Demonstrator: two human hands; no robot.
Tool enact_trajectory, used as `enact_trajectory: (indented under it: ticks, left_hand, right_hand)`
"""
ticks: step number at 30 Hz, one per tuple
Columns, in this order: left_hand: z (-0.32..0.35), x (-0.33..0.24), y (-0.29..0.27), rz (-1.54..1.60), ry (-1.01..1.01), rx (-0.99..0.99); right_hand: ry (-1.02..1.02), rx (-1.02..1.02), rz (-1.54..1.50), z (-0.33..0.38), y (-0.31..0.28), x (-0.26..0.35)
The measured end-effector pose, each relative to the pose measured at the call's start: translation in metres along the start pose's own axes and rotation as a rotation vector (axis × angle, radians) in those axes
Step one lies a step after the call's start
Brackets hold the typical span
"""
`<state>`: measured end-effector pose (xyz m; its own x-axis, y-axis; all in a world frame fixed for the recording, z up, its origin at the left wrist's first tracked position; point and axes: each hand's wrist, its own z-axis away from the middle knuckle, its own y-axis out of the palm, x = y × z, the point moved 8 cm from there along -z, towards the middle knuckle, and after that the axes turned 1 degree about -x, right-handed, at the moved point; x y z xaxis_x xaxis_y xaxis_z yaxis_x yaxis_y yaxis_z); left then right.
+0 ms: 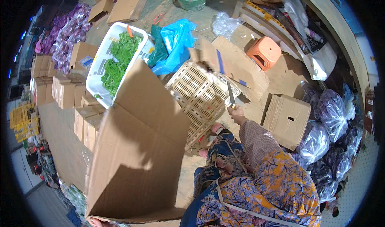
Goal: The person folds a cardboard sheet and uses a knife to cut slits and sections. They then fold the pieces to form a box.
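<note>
My right hand [237,114] is closed around the handle of a knife [230,92], whose blade points away from me over the edge of a cream plastic slatted crate [196,82]. At the lower left, my left hand [98,223] grips the near edge of a large brown cardboard box [138,127]; only a bit of the hand shows. The box stands tilted up, with a dark shadow across its inner face. Behind it, a white plastic basket [90,76] holds leafy greens [120,58] and an orange-handled item.
An orange stool [264,52] and flattened cardboard [244,72] lie ahead right. A closed carton [286,121] and several stuffed plastic bags [335,110] stand at the right. Blue plastic [174,46] lies beside the basket. Cartons [64,92] and yellow crates [24,121] are at the left.
</note>
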<state>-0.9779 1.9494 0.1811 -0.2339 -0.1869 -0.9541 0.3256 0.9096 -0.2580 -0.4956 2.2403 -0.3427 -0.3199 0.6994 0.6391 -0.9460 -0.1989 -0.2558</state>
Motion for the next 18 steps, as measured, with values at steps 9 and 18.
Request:
enact_trajectory:
  ticks: [9, 18]
  left_hand:
    - [-0.079, 0.069, 0.123, 0.497, -0.241, 0.475]
    - [-0.048, 0.338, 0.082, -0.828, -0.555, 0.587]
  right_hand:
    - [0.183, -0.030, -0.023, 0.038, -0.081, -0.054]
    - [0.366, -0.233, -0.255, 0.042, -0.144, -0.092]
